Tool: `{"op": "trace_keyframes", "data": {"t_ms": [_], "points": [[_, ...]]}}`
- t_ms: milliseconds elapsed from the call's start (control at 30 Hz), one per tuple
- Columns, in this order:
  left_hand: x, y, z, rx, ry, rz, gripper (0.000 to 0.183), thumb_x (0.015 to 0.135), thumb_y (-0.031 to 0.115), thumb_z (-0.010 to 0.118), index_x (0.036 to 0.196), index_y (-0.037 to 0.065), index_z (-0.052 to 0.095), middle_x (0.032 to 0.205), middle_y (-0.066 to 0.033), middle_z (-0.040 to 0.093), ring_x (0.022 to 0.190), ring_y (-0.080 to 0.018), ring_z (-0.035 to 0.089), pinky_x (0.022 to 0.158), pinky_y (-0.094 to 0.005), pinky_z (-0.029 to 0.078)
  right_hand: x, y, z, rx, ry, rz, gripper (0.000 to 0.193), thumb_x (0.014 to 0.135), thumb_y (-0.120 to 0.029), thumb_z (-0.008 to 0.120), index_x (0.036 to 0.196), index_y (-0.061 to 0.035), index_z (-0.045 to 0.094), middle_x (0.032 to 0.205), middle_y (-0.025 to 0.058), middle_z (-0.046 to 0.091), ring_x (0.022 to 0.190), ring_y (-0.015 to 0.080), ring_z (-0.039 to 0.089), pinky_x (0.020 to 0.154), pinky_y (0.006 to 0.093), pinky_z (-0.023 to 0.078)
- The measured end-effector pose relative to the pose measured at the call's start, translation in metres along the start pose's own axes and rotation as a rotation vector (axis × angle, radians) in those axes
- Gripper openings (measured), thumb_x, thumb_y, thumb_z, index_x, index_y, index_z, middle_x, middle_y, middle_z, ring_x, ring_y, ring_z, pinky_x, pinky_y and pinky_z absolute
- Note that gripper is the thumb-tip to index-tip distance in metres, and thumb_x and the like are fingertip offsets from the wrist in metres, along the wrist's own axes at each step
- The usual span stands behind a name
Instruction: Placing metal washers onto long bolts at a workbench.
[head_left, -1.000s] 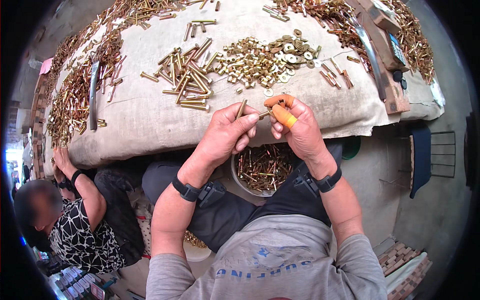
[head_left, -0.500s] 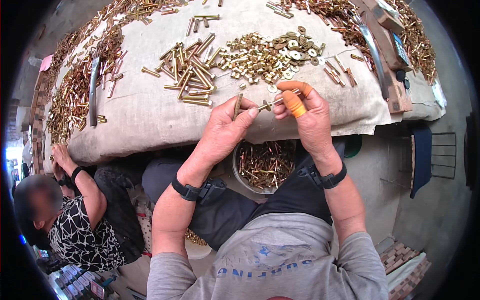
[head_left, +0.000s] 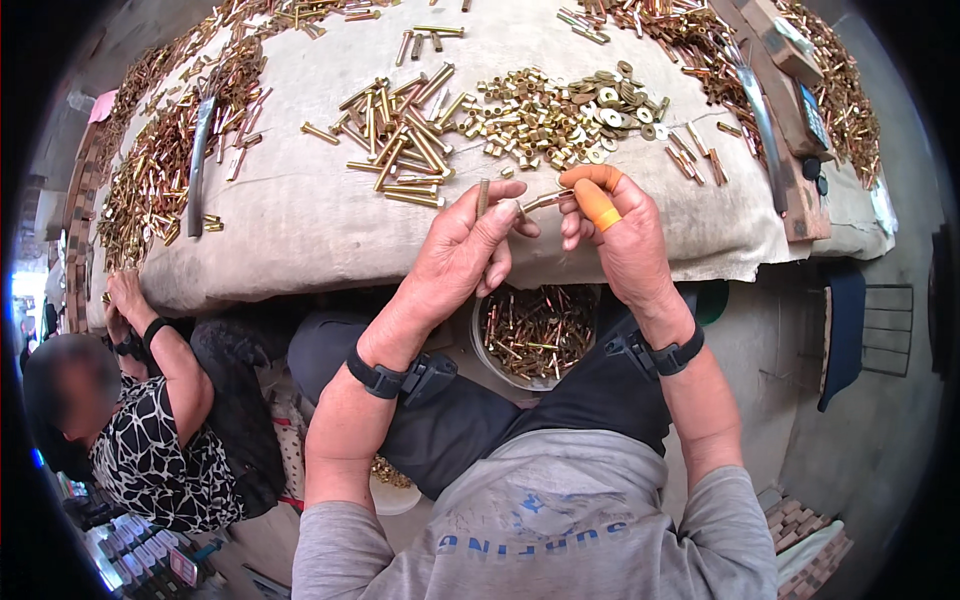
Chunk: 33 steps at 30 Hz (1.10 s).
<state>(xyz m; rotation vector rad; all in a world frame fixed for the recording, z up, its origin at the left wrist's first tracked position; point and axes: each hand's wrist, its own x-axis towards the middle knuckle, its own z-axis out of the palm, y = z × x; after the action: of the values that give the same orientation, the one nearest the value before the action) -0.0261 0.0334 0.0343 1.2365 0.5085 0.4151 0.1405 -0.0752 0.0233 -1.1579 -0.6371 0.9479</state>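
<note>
Over the table's near edge, my left hand is closed on a brass-coloured bolt that stands up between thumb and forefinger. Its fingertips also touch the left end of a thin metal anchor bolt. The other end of that piece is pinched by my right hand, which wears orange finger cots on thumb and forefinger. Whatever sits at the left fingertips is partly hidden. Just beyond the hands lie a pile of long bolts, many small nuts or sleeves and flat washers.
Cloth covers the table. Heaps of assembled anchors flank it, beside metal strips and a wooden block. A bucket of anchors stands between my knees. Another person works at the left.
My left fingers have moved along the anchor bolt to its left end, and the washer seen on it is now mostly covered. The view has shifted slightly, and both hands stay close together.
</note>
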Motion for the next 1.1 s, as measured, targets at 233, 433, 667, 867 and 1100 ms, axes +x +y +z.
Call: {"op": "trace_keyframes", "data": {"t_ms": [233, 433, 667, 867, 1100], "points": [[-0.003, -0.005, -0.012, 0.040, -0.022, -0.002, 0.035, 0.103, 0.025, 0.051, 0.128, 0.001, 0.052, 0.082, -0.0019, 0.062, 0.049, -0.0008, 0.043, 0.041, -0.0174, 0.034, 0.002, -0.005, 0.023, -0.267, -0.193, 0.071, 0.019, 0.100, -0.012, 0.055, 0.112, -0.0003, 0.065, 0.082, 0.0028, 0.064, 0.068, 0.0065, 0.060, 0.062, 0.0215, 0.051], [-0.005, 0.001, -0.016, 0.007, 0.053, -0.024, 0.024, 0.100, 0.019, 0.057, 0.117, 0.003, 0.062, 0.071, 0.0049, 0.053, 0.050, 0.0002, 0.039, 0.043, -0.0171, 0.030, 0.022, -0.006, 0.018, -0.215, -0.207, 0.034, 0.019, 0.097, -0.012, 0.058, 0.110, -0.0022, 0.068, 0.079, 0.0022, 0.064, 0.066, 0.0070, 0.058, 0.060, 0.0227, 0.049], [-0.003, 0.001, -0.023, -0.085, 0.144, 0.106, 0.020, 0.099, 0.018, 0.059, 0.111, 0.003, 0.064, 0.067, 0.0070, 0.048, 0.050, -0.0005, 0.036, 0.043, -0.0169, 0.026, 0.050, 0.006, 0.028, -1.287, -0.108, -0.582, 0.021, 0.083, -0.020, 0.073, 0.094, -0.0042, 0.064, 0.087, 0.0149, 0.061, 0.077, 0.0363, 0.063, 0.067, 0.0433, 0.051], [-0.002, -0.003, -0.021, 0.152, 0.183, 0.171, 0.016, 0.097, 0.016, 0.062, 0.100, 0.000, 0.064, 0.071, 0.0061, 0.054, 0.064, -0.0028, 0.047, 0.057, -0.0225, 0.042, 0.047, 0.005, 0.020, -1.148, -0.056, -0.581, 0.017, 0.085, -0.014, 0.070, 0.097, -0.0036, 0.066, 0.089, 0.0142, 0.064, 0.077, 0.0307, 0.066, 0.067, 0.0389, 0.052], [0.000, -0.006, -0.013, 0.217, 0.061, 0.136, 0.016, 0.098, 0.015, 0.059, 0.093, 0.000, 0.059, 0.068, 0.0027, 0.053, 0.062, -0.0046, 0.045, 0.056, -0.0244, 0.041, -0.002, -0.019, -0.001, -0.372, -0.087, -0.034, 0.021, 0.093, -0.005, 0.060, 0.114, -0.0036, 0.066, 0.089, 0.0030, 0.066, 0.081, 0.0095, 0.063, 0.072, 0.0251, 0.051]]}}
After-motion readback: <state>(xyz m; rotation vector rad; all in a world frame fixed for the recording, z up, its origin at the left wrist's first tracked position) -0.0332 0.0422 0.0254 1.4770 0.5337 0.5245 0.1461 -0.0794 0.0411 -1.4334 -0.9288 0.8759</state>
